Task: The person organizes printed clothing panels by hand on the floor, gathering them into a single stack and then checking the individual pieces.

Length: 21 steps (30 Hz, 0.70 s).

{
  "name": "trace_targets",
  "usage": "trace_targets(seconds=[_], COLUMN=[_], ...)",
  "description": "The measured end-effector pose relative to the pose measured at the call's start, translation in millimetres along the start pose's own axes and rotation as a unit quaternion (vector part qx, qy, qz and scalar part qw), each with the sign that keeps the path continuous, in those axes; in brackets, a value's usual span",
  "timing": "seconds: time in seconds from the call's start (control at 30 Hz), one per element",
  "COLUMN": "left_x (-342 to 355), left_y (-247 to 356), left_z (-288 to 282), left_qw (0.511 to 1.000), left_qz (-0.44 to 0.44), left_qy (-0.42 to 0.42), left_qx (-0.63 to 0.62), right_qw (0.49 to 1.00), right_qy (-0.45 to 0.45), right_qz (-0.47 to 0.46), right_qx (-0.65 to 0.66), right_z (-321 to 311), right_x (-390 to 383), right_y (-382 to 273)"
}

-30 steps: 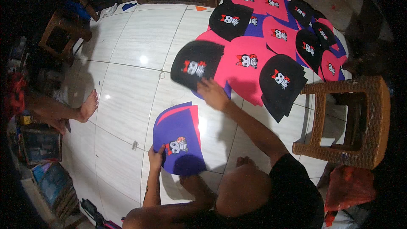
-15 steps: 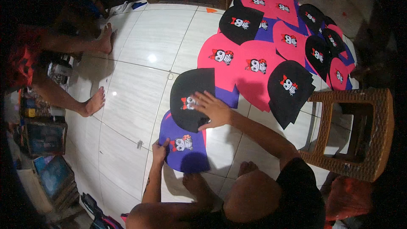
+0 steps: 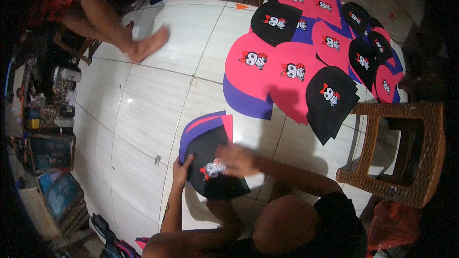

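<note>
Low in the middle, my left hand [image 3: 180, 169] pinches the left edge of a small stack of rounded flat pieces. The top one is a black piece [image 3: 203, 145] with a printed ladybug figure in red and white. Beneath it, the edges of a purple piece [image 3: 190, 128] and a pink piece [image 3: 228, 123] stick out along the upper side. Over the right part of the black piece is my right hand [image 3: 239, 160], smeared by motion, its fingertips beside the print. Whether it grips the piece cannot be made out.
Overlapping pink pieces [image 3: 246, 71], black ones and purple ones with the same print spread over the tiled floor [image 3: 153, 100] at upper right. A brown woven-pattern stool [image 3: 425, 157] lies at right. Another person's foot [image 3: 148, 45] is at upper left. Frames and jars line the left side.
The black piece has come down toward me, off the spread and onto the purple one, with my right hand moving down too. My left hand keeps its place. The other person's legs have shifted.
</note>
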State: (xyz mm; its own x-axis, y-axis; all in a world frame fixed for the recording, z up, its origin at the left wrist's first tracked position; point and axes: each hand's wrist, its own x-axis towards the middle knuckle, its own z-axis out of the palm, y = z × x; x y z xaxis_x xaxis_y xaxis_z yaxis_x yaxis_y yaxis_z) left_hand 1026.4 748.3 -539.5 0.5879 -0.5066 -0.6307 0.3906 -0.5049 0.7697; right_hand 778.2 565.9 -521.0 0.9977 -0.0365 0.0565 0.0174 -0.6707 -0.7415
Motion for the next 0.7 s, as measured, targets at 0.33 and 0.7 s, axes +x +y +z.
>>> trace_targets(seconds=[0.33,0.7], left_x=[4.2,12.6], left_y=[-5.0,-12.6], left_z=[20.7,26.1], left_qw=[0.987,0.993], left_qz=[0.037,0.051], left_qy=[-0.018,-0.071], left_qx=[0.156,0.076], right_qw=[0.745,0.940], right_qy=[0.365,0.210], right_qz=[0.321,0.175], right_qx=[-0.457,-0.206], right_z=[-68.6,103.4], right_x=[-97.5,5.5], right_y=[152.6,-41.8])
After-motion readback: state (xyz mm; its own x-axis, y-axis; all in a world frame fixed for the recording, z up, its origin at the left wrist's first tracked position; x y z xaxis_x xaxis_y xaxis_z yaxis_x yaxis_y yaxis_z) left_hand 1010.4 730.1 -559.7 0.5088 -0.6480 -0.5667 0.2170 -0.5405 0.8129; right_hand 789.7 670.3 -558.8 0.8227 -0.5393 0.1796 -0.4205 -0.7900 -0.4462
